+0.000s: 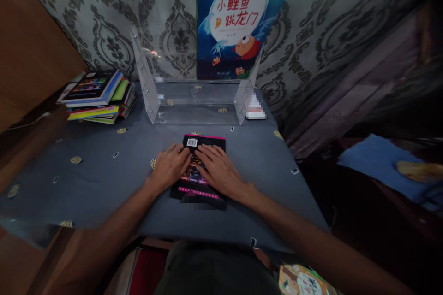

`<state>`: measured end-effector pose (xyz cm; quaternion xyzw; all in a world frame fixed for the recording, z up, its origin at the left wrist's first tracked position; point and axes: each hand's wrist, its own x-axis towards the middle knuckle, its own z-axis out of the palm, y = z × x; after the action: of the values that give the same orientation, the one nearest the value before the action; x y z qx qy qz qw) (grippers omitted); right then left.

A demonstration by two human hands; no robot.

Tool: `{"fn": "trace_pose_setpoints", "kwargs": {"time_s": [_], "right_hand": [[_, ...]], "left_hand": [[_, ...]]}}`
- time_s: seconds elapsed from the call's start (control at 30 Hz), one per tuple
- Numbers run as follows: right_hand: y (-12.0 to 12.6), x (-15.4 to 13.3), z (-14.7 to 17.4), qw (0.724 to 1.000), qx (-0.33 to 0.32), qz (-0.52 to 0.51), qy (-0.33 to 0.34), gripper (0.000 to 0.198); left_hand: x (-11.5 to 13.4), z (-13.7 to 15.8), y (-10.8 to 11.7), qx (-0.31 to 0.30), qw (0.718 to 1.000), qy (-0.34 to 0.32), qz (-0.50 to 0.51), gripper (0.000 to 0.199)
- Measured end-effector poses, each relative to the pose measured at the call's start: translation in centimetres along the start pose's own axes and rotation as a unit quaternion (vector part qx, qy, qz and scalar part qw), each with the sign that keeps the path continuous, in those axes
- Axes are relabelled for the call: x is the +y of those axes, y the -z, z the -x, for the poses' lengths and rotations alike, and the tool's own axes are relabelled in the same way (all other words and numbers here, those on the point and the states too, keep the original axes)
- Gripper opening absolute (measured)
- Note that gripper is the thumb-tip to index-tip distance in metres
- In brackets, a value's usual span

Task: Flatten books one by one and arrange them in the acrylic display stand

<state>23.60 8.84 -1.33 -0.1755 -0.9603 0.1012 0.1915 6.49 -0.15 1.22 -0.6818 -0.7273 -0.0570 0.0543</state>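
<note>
A dark book [205, 140] with pink bands and a white barcode label lies on the grey-blue tablecloth [114, 184], back cover up. My left hand [172, 164] rests on its left side, fingers stretched out towards the middle. On the right half of the cover lies my right hand [219, 169], its fingers flat and slightly spread. Both hands hide much of the cover picture. Just beyond the book stands a clear acrylic stand [197, 114]. A blue picture book [228, 67] with red Chinese characters stands upright on the right of that stand.
At the table's left back sits a stack of several books [97, 97]. A small blurred white item [256, 109] is beside the stand's right side. Patterned curtain [110, 23] hangs behind. Blue cloth [380, 163] lies off to the right, and another book [302, 280] is below the front edge.
</note>
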Motion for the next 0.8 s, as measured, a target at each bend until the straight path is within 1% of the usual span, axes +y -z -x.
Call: {"fn": "trace_pose_setpoints", "kwargs": {"time_s": [0.07,0.13,0.2,0.3,0.4,0.53,0.7,0.8], "right_hand": [[-0.1,0.4,-0.1,0.999,-0.017,0.030,-0.039,0.045],[0.0,1.0,-0.2,0.994,-0.032,0.055,-0.087,0.051],[0.1,1.5,0.0,0.988,-0.044,0.071,-0.129,0.054],[0.3,1.9,0.9,0.982,-0.048,0.086,-0.161,0.056],[0.1,1.8,2.5,0.983,-0.036,0.085,-0.156,0.057],[-0.2,2.1,3.6,0.991,-0.018,0.060,-0.121,0.058],[-0.4,3.9,2.0,0.997,-0.022,0.017,-0.069,0.055],[-0.6,4.6,1.4,0.998,-0.025,0.001,-0.065,0.055]], "left_hand": [[-0.1,0.0,-0.3,0.029,0.999,-0.027,0.017,0.020],[-0.3,0.0,-0.6,0.045,0.997,-0.045,0.035,0.015],[-0.4,0.0,-0.9,0.057,0.996,-0.050,0.045,0.014],[-0.6,0.1,-1.4,0.075,0.994,-0.052,0.064,0.013],[-0.6,0.0,-2.0,0.084,0.991,-0.047,0.094,0.013],[-0.7,-0.3,-2.7,0.081,0.990,-0.044,0.109,0.015],[-0.8,-0.5,-3.6,0.089,0.989,-0.054,0.107,0.028],[-0.8,-0.5,-3.7,0.086,0.989,-0.051,0.106,0.031]]}}
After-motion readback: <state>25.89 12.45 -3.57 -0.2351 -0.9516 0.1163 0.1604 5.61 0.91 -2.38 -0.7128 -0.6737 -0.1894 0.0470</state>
